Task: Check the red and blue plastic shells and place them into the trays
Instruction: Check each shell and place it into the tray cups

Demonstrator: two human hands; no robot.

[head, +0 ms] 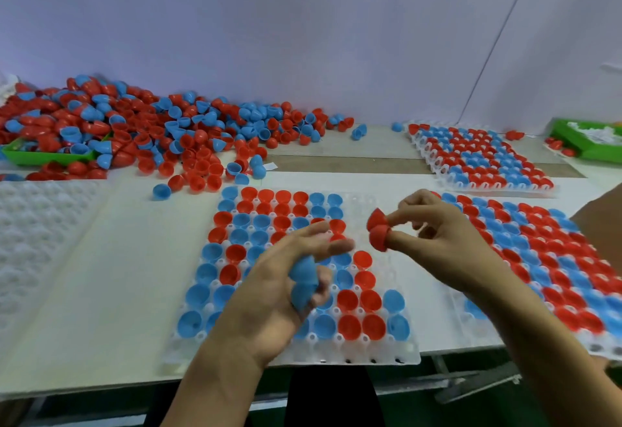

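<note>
1. Two red half-shells (pixel 378 230) sit on the fingertips of the right hand (pixel 434 228), one capping the index finger, one the thumb, held in the air above the bare right columns of the middle tray (pixel 409 357). Held this way, open mouths toward the fingers, each can probably be turned for checking and pushed straight down into a pocket.
2. Blue shells (pixel 304 283), apparently a nested stack, lie in the palm of the left hand (pixel 286 278), gripped by the curled lower fingers while the index and middle fingers stretch loosely forward. This looks like a reserve kept ready for the next pockets.
3. The middle tray holds red and blue shells mouth-up in most pockets; the rightmost columns and the front row are mostly vacant, so filling is well along but unfinished.
4. Just right of it lies a full tray (pixel 545 258), and farther back a stack of filled trays (pixel 478 157).
5. Left of the work lies an unfilled white tray (pixel 40 224).
6. A loose pile of shells (pixel 161 134) spreads along the back, partly over a green bin (pixel 37 157), within reach for resupply.
</note>
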